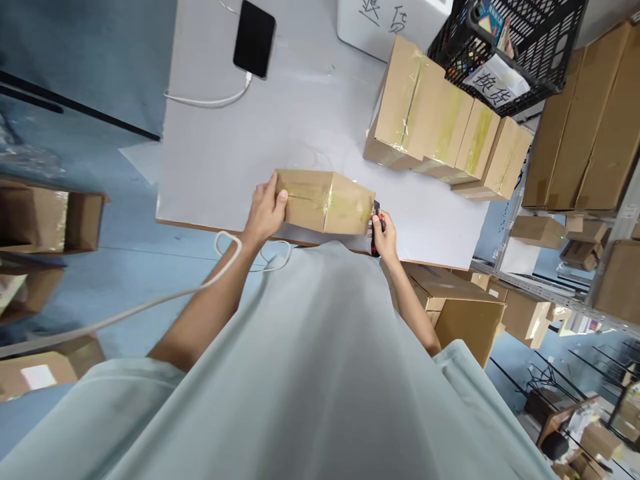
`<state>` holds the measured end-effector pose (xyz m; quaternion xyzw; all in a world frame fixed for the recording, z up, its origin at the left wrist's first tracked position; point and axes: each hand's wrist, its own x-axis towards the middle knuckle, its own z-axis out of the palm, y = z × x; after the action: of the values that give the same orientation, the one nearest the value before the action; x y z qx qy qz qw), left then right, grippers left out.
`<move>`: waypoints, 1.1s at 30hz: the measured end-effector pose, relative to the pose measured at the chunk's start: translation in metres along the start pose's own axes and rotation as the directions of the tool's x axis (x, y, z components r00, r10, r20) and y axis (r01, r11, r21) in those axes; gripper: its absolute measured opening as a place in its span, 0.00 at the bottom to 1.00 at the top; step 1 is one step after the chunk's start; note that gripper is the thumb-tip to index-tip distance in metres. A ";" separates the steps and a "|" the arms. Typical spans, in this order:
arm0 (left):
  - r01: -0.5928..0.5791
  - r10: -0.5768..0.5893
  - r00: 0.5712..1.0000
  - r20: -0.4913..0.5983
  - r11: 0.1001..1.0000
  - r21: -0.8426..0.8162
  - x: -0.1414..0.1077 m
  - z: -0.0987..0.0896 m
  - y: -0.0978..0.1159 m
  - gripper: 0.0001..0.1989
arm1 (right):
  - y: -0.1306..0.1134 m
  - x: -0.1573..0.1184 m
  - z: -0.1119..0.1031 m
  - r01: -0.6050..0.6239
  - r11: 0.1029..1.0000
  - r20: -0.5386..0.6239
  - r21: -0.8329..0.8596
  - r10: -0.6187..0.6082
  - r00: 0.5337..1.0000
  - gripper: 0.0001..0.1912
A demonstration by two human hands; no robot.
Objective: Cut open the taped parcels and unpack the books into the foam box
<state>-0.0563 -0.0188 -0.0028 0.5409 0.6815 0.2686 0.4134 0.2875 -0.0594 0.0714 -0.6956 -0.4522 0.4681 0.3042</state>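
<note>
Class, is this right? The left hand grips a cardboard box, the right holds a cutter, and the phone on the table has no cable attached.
No: the head view shows a white cable plugged into the phone. The left hand does grip the cardboard box, and the right hand the cutter.

I have a pale table (210, 160) before me, reaching from the upper left to right of centre, its near edge brown. Directly on it, at upper left of centre, lies a black phone (255, 39) with a white cable (207, 102) plugged in. Toward the upper right I see a row of taped boxes (445, 120) standing side by side. The box (320, 200) I hold is at the near edge; I cannot tell whether it rests there. Blue floor (165, 287) shows at left.
</note>
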 end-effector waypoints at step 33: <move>-0.092 0.197 0.932 0.304 0.940 -0.328 0.053 0.020 0.128 0.08 | -0.132 -0.073 0.053 0.009 0.830 -0.021 -0.558 -0.025 0.999 0.28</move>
<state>0.0232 0.0652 0.0769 0.5566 0.5093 0.3065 0.5805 0.1818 -0.0724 0.1903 -0.7565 -0.5710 0.3034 0.0985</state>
